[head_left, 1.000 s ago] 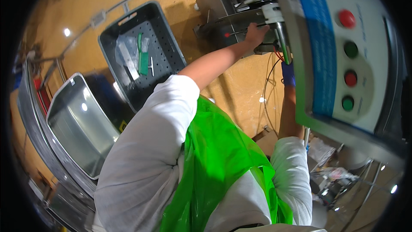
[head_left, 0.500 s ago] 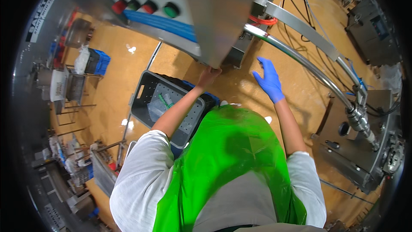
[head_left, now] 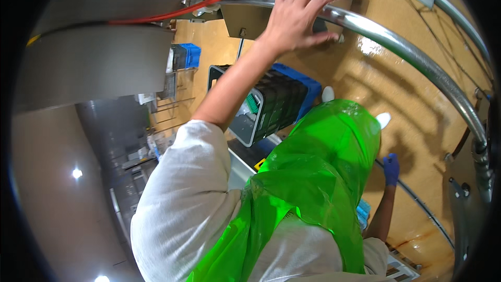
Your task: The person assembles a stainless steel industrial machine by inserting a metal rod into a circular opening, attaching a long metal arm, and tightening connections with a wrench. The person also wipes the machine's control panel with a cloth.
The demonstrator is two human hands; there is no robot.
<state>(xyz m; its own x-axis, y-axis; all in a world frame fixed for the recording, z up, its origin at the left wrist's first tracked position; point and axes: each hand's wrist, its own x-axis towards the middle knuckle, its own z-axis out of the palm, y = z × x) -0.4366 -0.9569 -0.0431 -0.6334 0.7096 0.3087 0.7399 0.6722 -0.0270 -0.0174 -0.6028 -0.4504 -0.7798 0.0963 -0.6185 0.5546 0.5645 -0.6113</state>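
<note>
My bare left hand is stretched forward over a curved steel pipe beside the machine, fingers spread and the thumb pointing right. It holds nothing; whether the palm rests on the pipe I cannot tell. Low at my right side hangs my right hand in a blue glove, small in view, its fingers not clear enough to read. Under my left forearm stands a dark grey plastic crate with a green object inside. A bright green apron covers my front.
Orange-red hoses run along the machine's grey metal housing at the upper left. A blue crate sits against the grey one. Farther off is another blue crate. The tan floor looks wet, with a thin rail lying across it.
My view has turned and shifted. My left hand has come off the machine's panel edge and now spreads over the pipe. The gloved right hand has dropped back to my side.
</note>
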